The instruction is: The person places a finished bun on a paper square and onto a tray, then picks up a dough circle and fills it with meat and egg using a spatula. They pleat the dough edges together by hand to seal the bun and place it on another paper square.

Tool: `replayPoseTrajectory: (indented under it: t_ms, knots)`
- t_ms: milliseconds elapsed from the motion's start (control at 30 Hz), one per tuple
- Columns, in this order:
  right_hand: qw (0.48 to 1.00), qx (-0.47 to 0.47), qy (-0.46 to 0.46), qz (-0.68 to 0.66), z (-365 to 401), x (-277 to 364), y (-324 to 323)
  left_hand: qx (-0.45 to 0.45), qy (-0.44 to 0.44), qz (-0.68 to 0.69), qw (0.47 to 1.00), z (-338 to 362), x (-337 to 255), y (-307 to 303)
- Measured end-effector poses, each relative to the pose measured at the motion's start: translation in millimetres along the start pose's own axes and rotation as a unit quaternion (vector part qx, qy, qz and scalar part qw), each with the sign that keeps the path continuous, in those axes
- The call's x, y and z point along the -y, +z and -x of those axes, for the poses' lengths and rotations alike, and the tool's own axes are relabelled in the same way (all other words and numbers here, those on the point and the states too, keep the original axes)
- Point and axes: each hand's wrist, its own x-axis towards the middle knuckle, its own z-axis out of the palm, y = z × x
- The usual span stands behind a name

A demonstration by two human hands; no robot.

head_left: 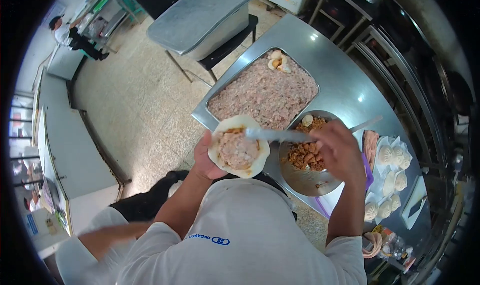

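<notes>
My left hand [204, 161] cups a round dough wrapper [226, 126] heaped with pale minced filling [239, 150]. My right hand [341, 150] grips a flat metal spatula [274, 134], its blade lying across the top of the filling. Just beyond the wrapper is a large steel tray [202, 116] full of pink minced meat, with two dough lumps at its far end. Under my right hand is a round metal bowl [306, 181] holding brown cooked filling.
Several shaped buns [395, 157] lie on white paper at the right of the steel table [340, 75]. A lidded metal tub [205, 17] rests on a black stool beyond it. Another person's blurred arm [115, 232] is at lower left; a person [65, 32] stands far off.
</notes>
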Motion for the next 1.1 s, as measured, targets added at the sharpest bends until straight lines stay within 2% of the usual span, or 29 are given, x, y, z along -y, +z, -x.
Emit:
replayPoseTrajectory:
  t_ms: [33, 67, 100, 133, 167, 200, 300, 367, 433, 500, 900, 1100]
  knots:
    - [0.999, -0.049, 0.018, -0.004, -2.3, -4.3, -4.6, 0.006, 0.017, 0.037, 0.999, -5.0, -3.0, 4.5]
    - [0.998, -0.054, 0.027, 0.001, -3.6, -10.0, -3.6, 0.012, 0.036, 0.076, 0.996, -9.5, -6.6, 6.6]
    - [0.991, -0.071, 0.108, 0.028, -7.3, -22.1, 2.4, -0.035, 0.024, 0.058, 0.997, -13.6, -16.8, -2.7]
    - [0.977, -0.087, 0.187, 0.053, -12.1, -36.0, 9.5, -0.027, 0.019, 0.060, 0.998, -19.6, -26.5, -13.4]
    - [0.969, -0.076, 0.225, 0.073, -15.1, -49.9, 18.1, -0.027, -0.001, 0.039, 0.999, -23.5, -34.6, -24.7]
    - [0.967, -0.075, 0.231, 0.076, -19.1, -59.2, 27.8, -0.030, -0.020, 0.018, 0.999, -24.5, -39.6, -31.6]
    - [0.939, -0.046, 0.338, 0.050, -28.5, -77.7, 50.1, -0.024, -0.015, 0.009, 1.000, -22.1, -51.4, -29.4]
    - [0.935, -0.052, 0.347, 0.052, -34.7, -88.9, 61.1, -0.027, -0.018, 0.011, 0.999, -22.4, -61.2, -26.1]
    - [0.930, -0.054, 0.359, 0.054, -46.6, -83.3, 61.6, -0.040, -0.022, -0.002, 0.999, -22.5, -71.3, -26.0]
    - [0.902, -0.018, 0.430, 0.046, -62.8, -77.6, 59.4, -0.037, -0.033, -0.007, 0.999, -24.0, -82.1, -30.3]
    - [0.933, -0.052, 0.336, 0.118, -76.9, -104.1, 80.9, -0.006, -0.055, -0.014, 0.998, -30.2, -108.1, -45.3]
    - [0.917, -0.113, 0.378, 0.062, -60.0, -84.4, 78.5, -0.038, -0.049, -0.040, 0.997, -48.5, -108.5, -43.1]
